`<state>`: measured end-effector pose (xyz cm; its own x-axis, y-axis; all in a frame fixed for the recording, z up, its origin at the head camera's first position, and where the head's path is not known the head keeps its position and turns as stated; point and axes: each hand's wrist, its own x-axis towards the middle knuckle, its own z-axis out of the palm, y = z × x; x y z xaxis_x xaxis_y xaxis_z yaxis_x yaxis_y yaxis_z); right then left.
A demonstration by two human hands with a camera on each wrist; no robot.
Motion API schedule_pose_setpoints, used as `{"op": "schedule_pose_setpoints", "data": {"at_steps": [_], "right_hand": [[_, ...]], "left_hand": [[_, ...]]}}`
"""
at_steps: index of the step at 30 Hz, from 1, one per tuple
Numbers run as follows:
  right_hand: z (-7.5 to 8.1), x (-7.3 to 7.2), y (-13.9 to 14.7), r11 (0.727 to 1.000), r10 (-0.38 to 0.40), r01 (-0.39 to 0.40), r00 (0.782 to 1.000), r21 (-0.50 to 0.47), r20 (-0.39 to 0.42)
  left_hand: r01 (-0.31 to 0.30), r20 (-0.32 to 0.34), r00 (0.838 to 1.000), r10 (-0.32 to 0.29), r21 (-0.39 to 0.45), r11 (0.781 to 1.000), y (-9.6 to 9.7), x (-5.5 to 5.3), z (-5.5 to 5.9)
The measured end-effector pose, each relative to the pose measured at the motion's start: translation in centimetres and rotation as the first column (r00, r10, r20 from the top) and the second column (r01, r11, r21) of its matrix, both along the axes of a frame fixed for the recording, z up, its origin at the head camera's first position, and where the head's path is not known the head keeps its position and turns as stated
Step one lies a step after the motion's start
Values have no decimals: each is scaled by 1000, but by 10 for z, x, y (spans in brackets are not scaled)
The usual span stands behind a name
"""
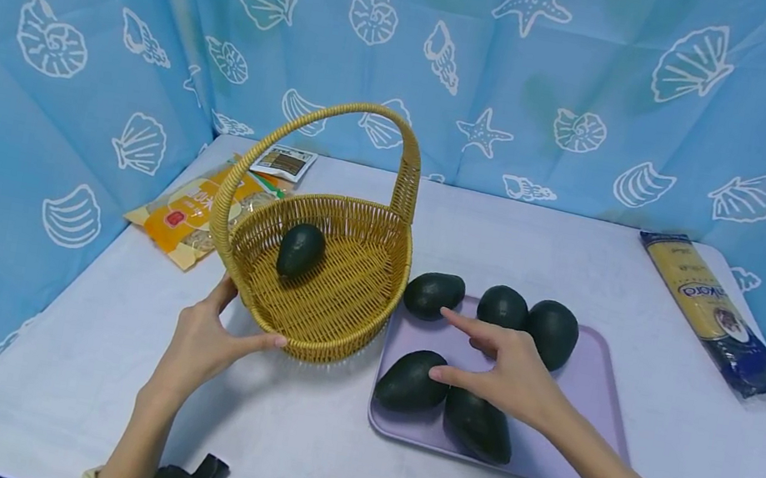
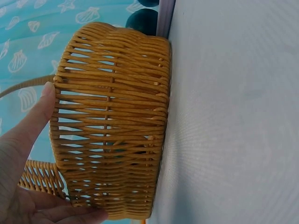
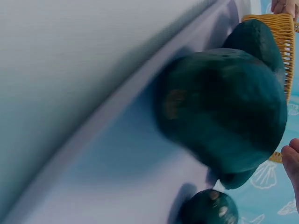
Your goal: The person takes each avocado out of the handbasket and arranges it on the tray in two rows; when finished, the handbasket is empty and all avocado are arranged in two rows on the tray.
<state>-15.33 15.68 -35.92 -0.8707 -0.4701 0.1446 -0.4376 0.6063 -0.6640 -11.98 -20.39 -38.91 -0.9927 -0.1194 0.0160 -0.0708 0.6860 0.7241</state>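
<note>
In the head view, a woven yellow-brown basket (image 1: 345,283) with a tall arched handle stands left of centre, one dark green avocado (image 1: 301,251) inside it. My left hand (image 1: 203,336) grips its near left side, thumb on the rim; the left wrist view shows fingers against the weave (image 2: 112,121). Over the lilac tray (image 1: 596,376) my right hand (image 1: 513,371) has thumb and fingers spread apart, holding nothing. Its index fingertip is near the back-left avocado (image 1: 434,296), its thumb by the front-left avocado (image 1: 412,381). Another front avocado (image 1: 477,426) lies partly under the hand.
Two more avocados, one (image 1: 504,306) beside the other (image 1: 552,333), sit at the tray's back. Behind the basket lie an orange food packet (image 1: 184,218) and a small white packet (image 1: 284,162). A long pasta bag (image 1: 713,311) is at far right. A blue shell-print curtain (image 1: 459,57) hangs behind.
</note>
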Motion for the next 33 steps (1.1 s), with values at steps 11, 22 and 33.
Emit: {"op": "schedule_pose_setpoints", "data": {"at_steps": [11,22,33], "right_hand": [[6,-18,-26,999,45,-45,999,-4,12],[15,-30,-51,994,104,-103,993,-22,51],[24,-44,-89,993,116,-115,989,-9,93]], "left_hand": [[-6,2,1000,6,-5,1000,0,-1,-1],[-8,5,1000,8,-1,1000,1,-1,-1],[-10,2,1000,10,-5,1000,1,-1,-1]]}}
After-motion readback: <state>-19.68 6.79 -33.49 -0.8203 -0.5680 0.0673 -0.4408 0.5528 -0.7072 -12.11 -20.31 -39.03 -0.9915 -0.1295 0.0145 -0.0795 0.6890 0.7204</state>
